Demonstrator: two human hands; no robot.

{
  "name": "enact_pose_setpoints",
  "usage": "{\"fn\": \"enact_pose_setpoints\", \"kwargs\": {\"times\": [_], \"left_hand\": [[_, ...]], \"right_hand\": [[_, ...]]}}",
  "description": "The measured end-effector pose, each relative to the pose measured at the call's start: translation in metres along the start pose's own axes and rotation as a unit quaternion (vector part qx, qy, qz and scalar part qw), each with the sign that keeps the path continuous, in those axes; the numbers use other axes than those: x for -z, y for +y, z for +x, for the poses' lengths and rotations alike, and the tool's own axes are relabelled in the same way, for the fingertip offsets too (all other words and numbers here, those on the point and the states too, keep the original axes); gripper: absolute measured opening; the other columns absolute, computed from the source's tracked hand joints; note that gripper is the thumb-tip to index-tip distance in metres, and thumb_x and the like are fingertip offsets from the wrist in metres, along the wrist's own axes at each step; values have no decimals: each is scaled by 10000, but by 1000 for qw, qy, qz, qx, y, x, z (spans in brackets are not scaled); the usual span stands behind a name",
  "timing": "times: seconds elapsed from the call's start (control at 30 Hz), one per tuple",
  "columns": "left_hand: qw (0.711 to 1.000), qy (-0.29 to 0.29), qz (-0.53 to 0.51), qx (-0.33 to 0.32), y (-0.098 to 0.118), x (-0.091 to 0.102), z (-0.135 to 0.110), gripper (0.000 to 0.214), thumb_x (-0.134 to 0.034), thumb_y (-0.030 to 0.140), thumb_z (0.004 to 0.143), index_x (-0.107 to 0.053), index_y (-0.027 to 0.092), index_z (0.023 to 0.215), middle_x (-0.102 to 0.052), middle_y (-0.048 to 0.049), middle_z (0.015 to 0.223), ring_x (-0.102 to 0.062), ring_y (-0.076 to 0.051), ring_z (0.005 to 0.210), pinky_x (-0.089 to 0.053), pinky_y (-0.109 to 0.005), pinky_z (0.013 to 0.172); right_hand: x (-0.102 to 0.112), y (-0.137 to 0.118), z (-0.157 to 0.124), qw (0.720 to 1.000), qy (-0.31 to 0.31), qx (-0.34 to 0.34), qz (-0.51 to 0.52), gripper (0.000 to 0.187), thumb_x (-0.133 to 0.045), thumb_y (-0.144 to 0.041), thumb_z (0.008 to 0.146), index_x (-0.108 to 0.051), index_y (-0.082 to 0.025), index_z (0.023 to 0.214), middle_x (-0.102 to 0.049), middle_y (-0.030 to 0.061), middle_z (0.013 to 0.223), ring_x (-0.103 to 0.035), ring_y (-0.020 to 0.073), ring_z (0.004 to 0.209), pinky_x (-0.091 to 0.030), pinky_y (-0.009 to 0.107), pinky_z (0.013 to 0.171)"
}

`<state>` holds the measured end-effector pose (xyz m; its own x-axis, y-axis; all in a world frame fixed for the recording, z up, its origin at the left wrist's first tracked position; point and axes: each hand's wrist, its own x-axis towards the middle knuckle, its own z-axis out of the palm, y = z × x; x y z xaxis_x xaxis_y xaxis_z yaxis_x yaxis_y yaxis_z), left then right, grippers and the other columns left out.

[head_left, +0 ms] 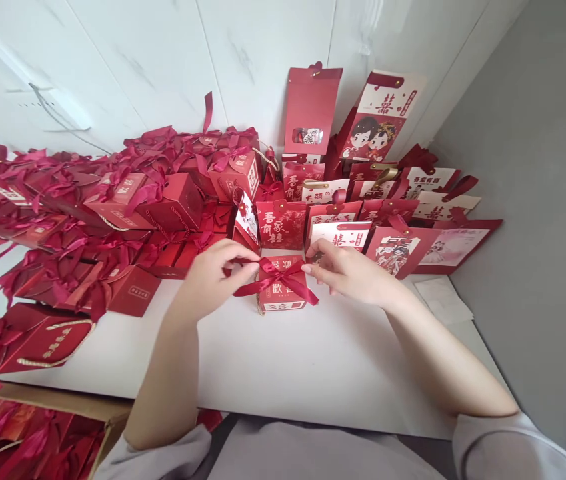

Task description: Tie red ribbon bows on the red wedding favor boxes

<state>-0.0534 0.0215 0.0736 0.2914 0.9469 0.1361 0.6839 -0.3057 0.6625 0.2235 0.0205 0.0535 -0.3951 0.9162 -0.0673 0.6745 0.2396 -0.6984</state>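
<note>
A small red gift box (285,307) with gold lettering stands on the white table in front of me, a dark red ribbon (283,270) tied in a bow across its top. At the bow's left loop, my left hand (220,273) is closed in a pinch of thumb and forefinger. My right hand (347,272) pinches the loop on the opposite side. Both ribbon tails hang out past the box's sides. A twisted cream cord shows at the box's lower left edge.
Ribboned red boxes (133,293) are piled along the left and back. Printed red and white gift bags (283,227) stand in rows behind my hands. A cardboard carton (113,417) of similar boxes sits at lower left. White paper (443,300) lies by the grey wall at right.
</note>
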Motion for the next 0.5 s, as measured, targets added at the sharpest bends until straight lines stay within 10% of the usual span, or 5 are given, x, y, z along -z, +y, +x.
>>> {"fn": "enact_pose_setpoints", "kwargs": {"times": [0.2, 0.5], "left_hand": [[997, -30, -36, -58, -10, -51, 15, 101, -670, 307, 887, -740, 246, 925, -652, -42, 1127, -651, -208, 1007, -514, -338, 931], [995, 25, -80, -52, -20, -72, 9, 23, -649, 234, 872, -663, 216, 873, -608, -53, 1215, -622, -224, 1152, -465, -371, 1029]], "right_hand": [[-3, -27, -32, 971, -13, 66, -231, 258, -427, -243, 1030, -619, -229, 1201, -742, 39, 779, -704, 228, 671, -373, 282, 557], [-30, -28, -25, 931, -18, 23, -363, 494, -461, -297, 1024, -475, -134, 1490, -794, 121, 902, -760, 302, 746, -480, 330, 564]]}}
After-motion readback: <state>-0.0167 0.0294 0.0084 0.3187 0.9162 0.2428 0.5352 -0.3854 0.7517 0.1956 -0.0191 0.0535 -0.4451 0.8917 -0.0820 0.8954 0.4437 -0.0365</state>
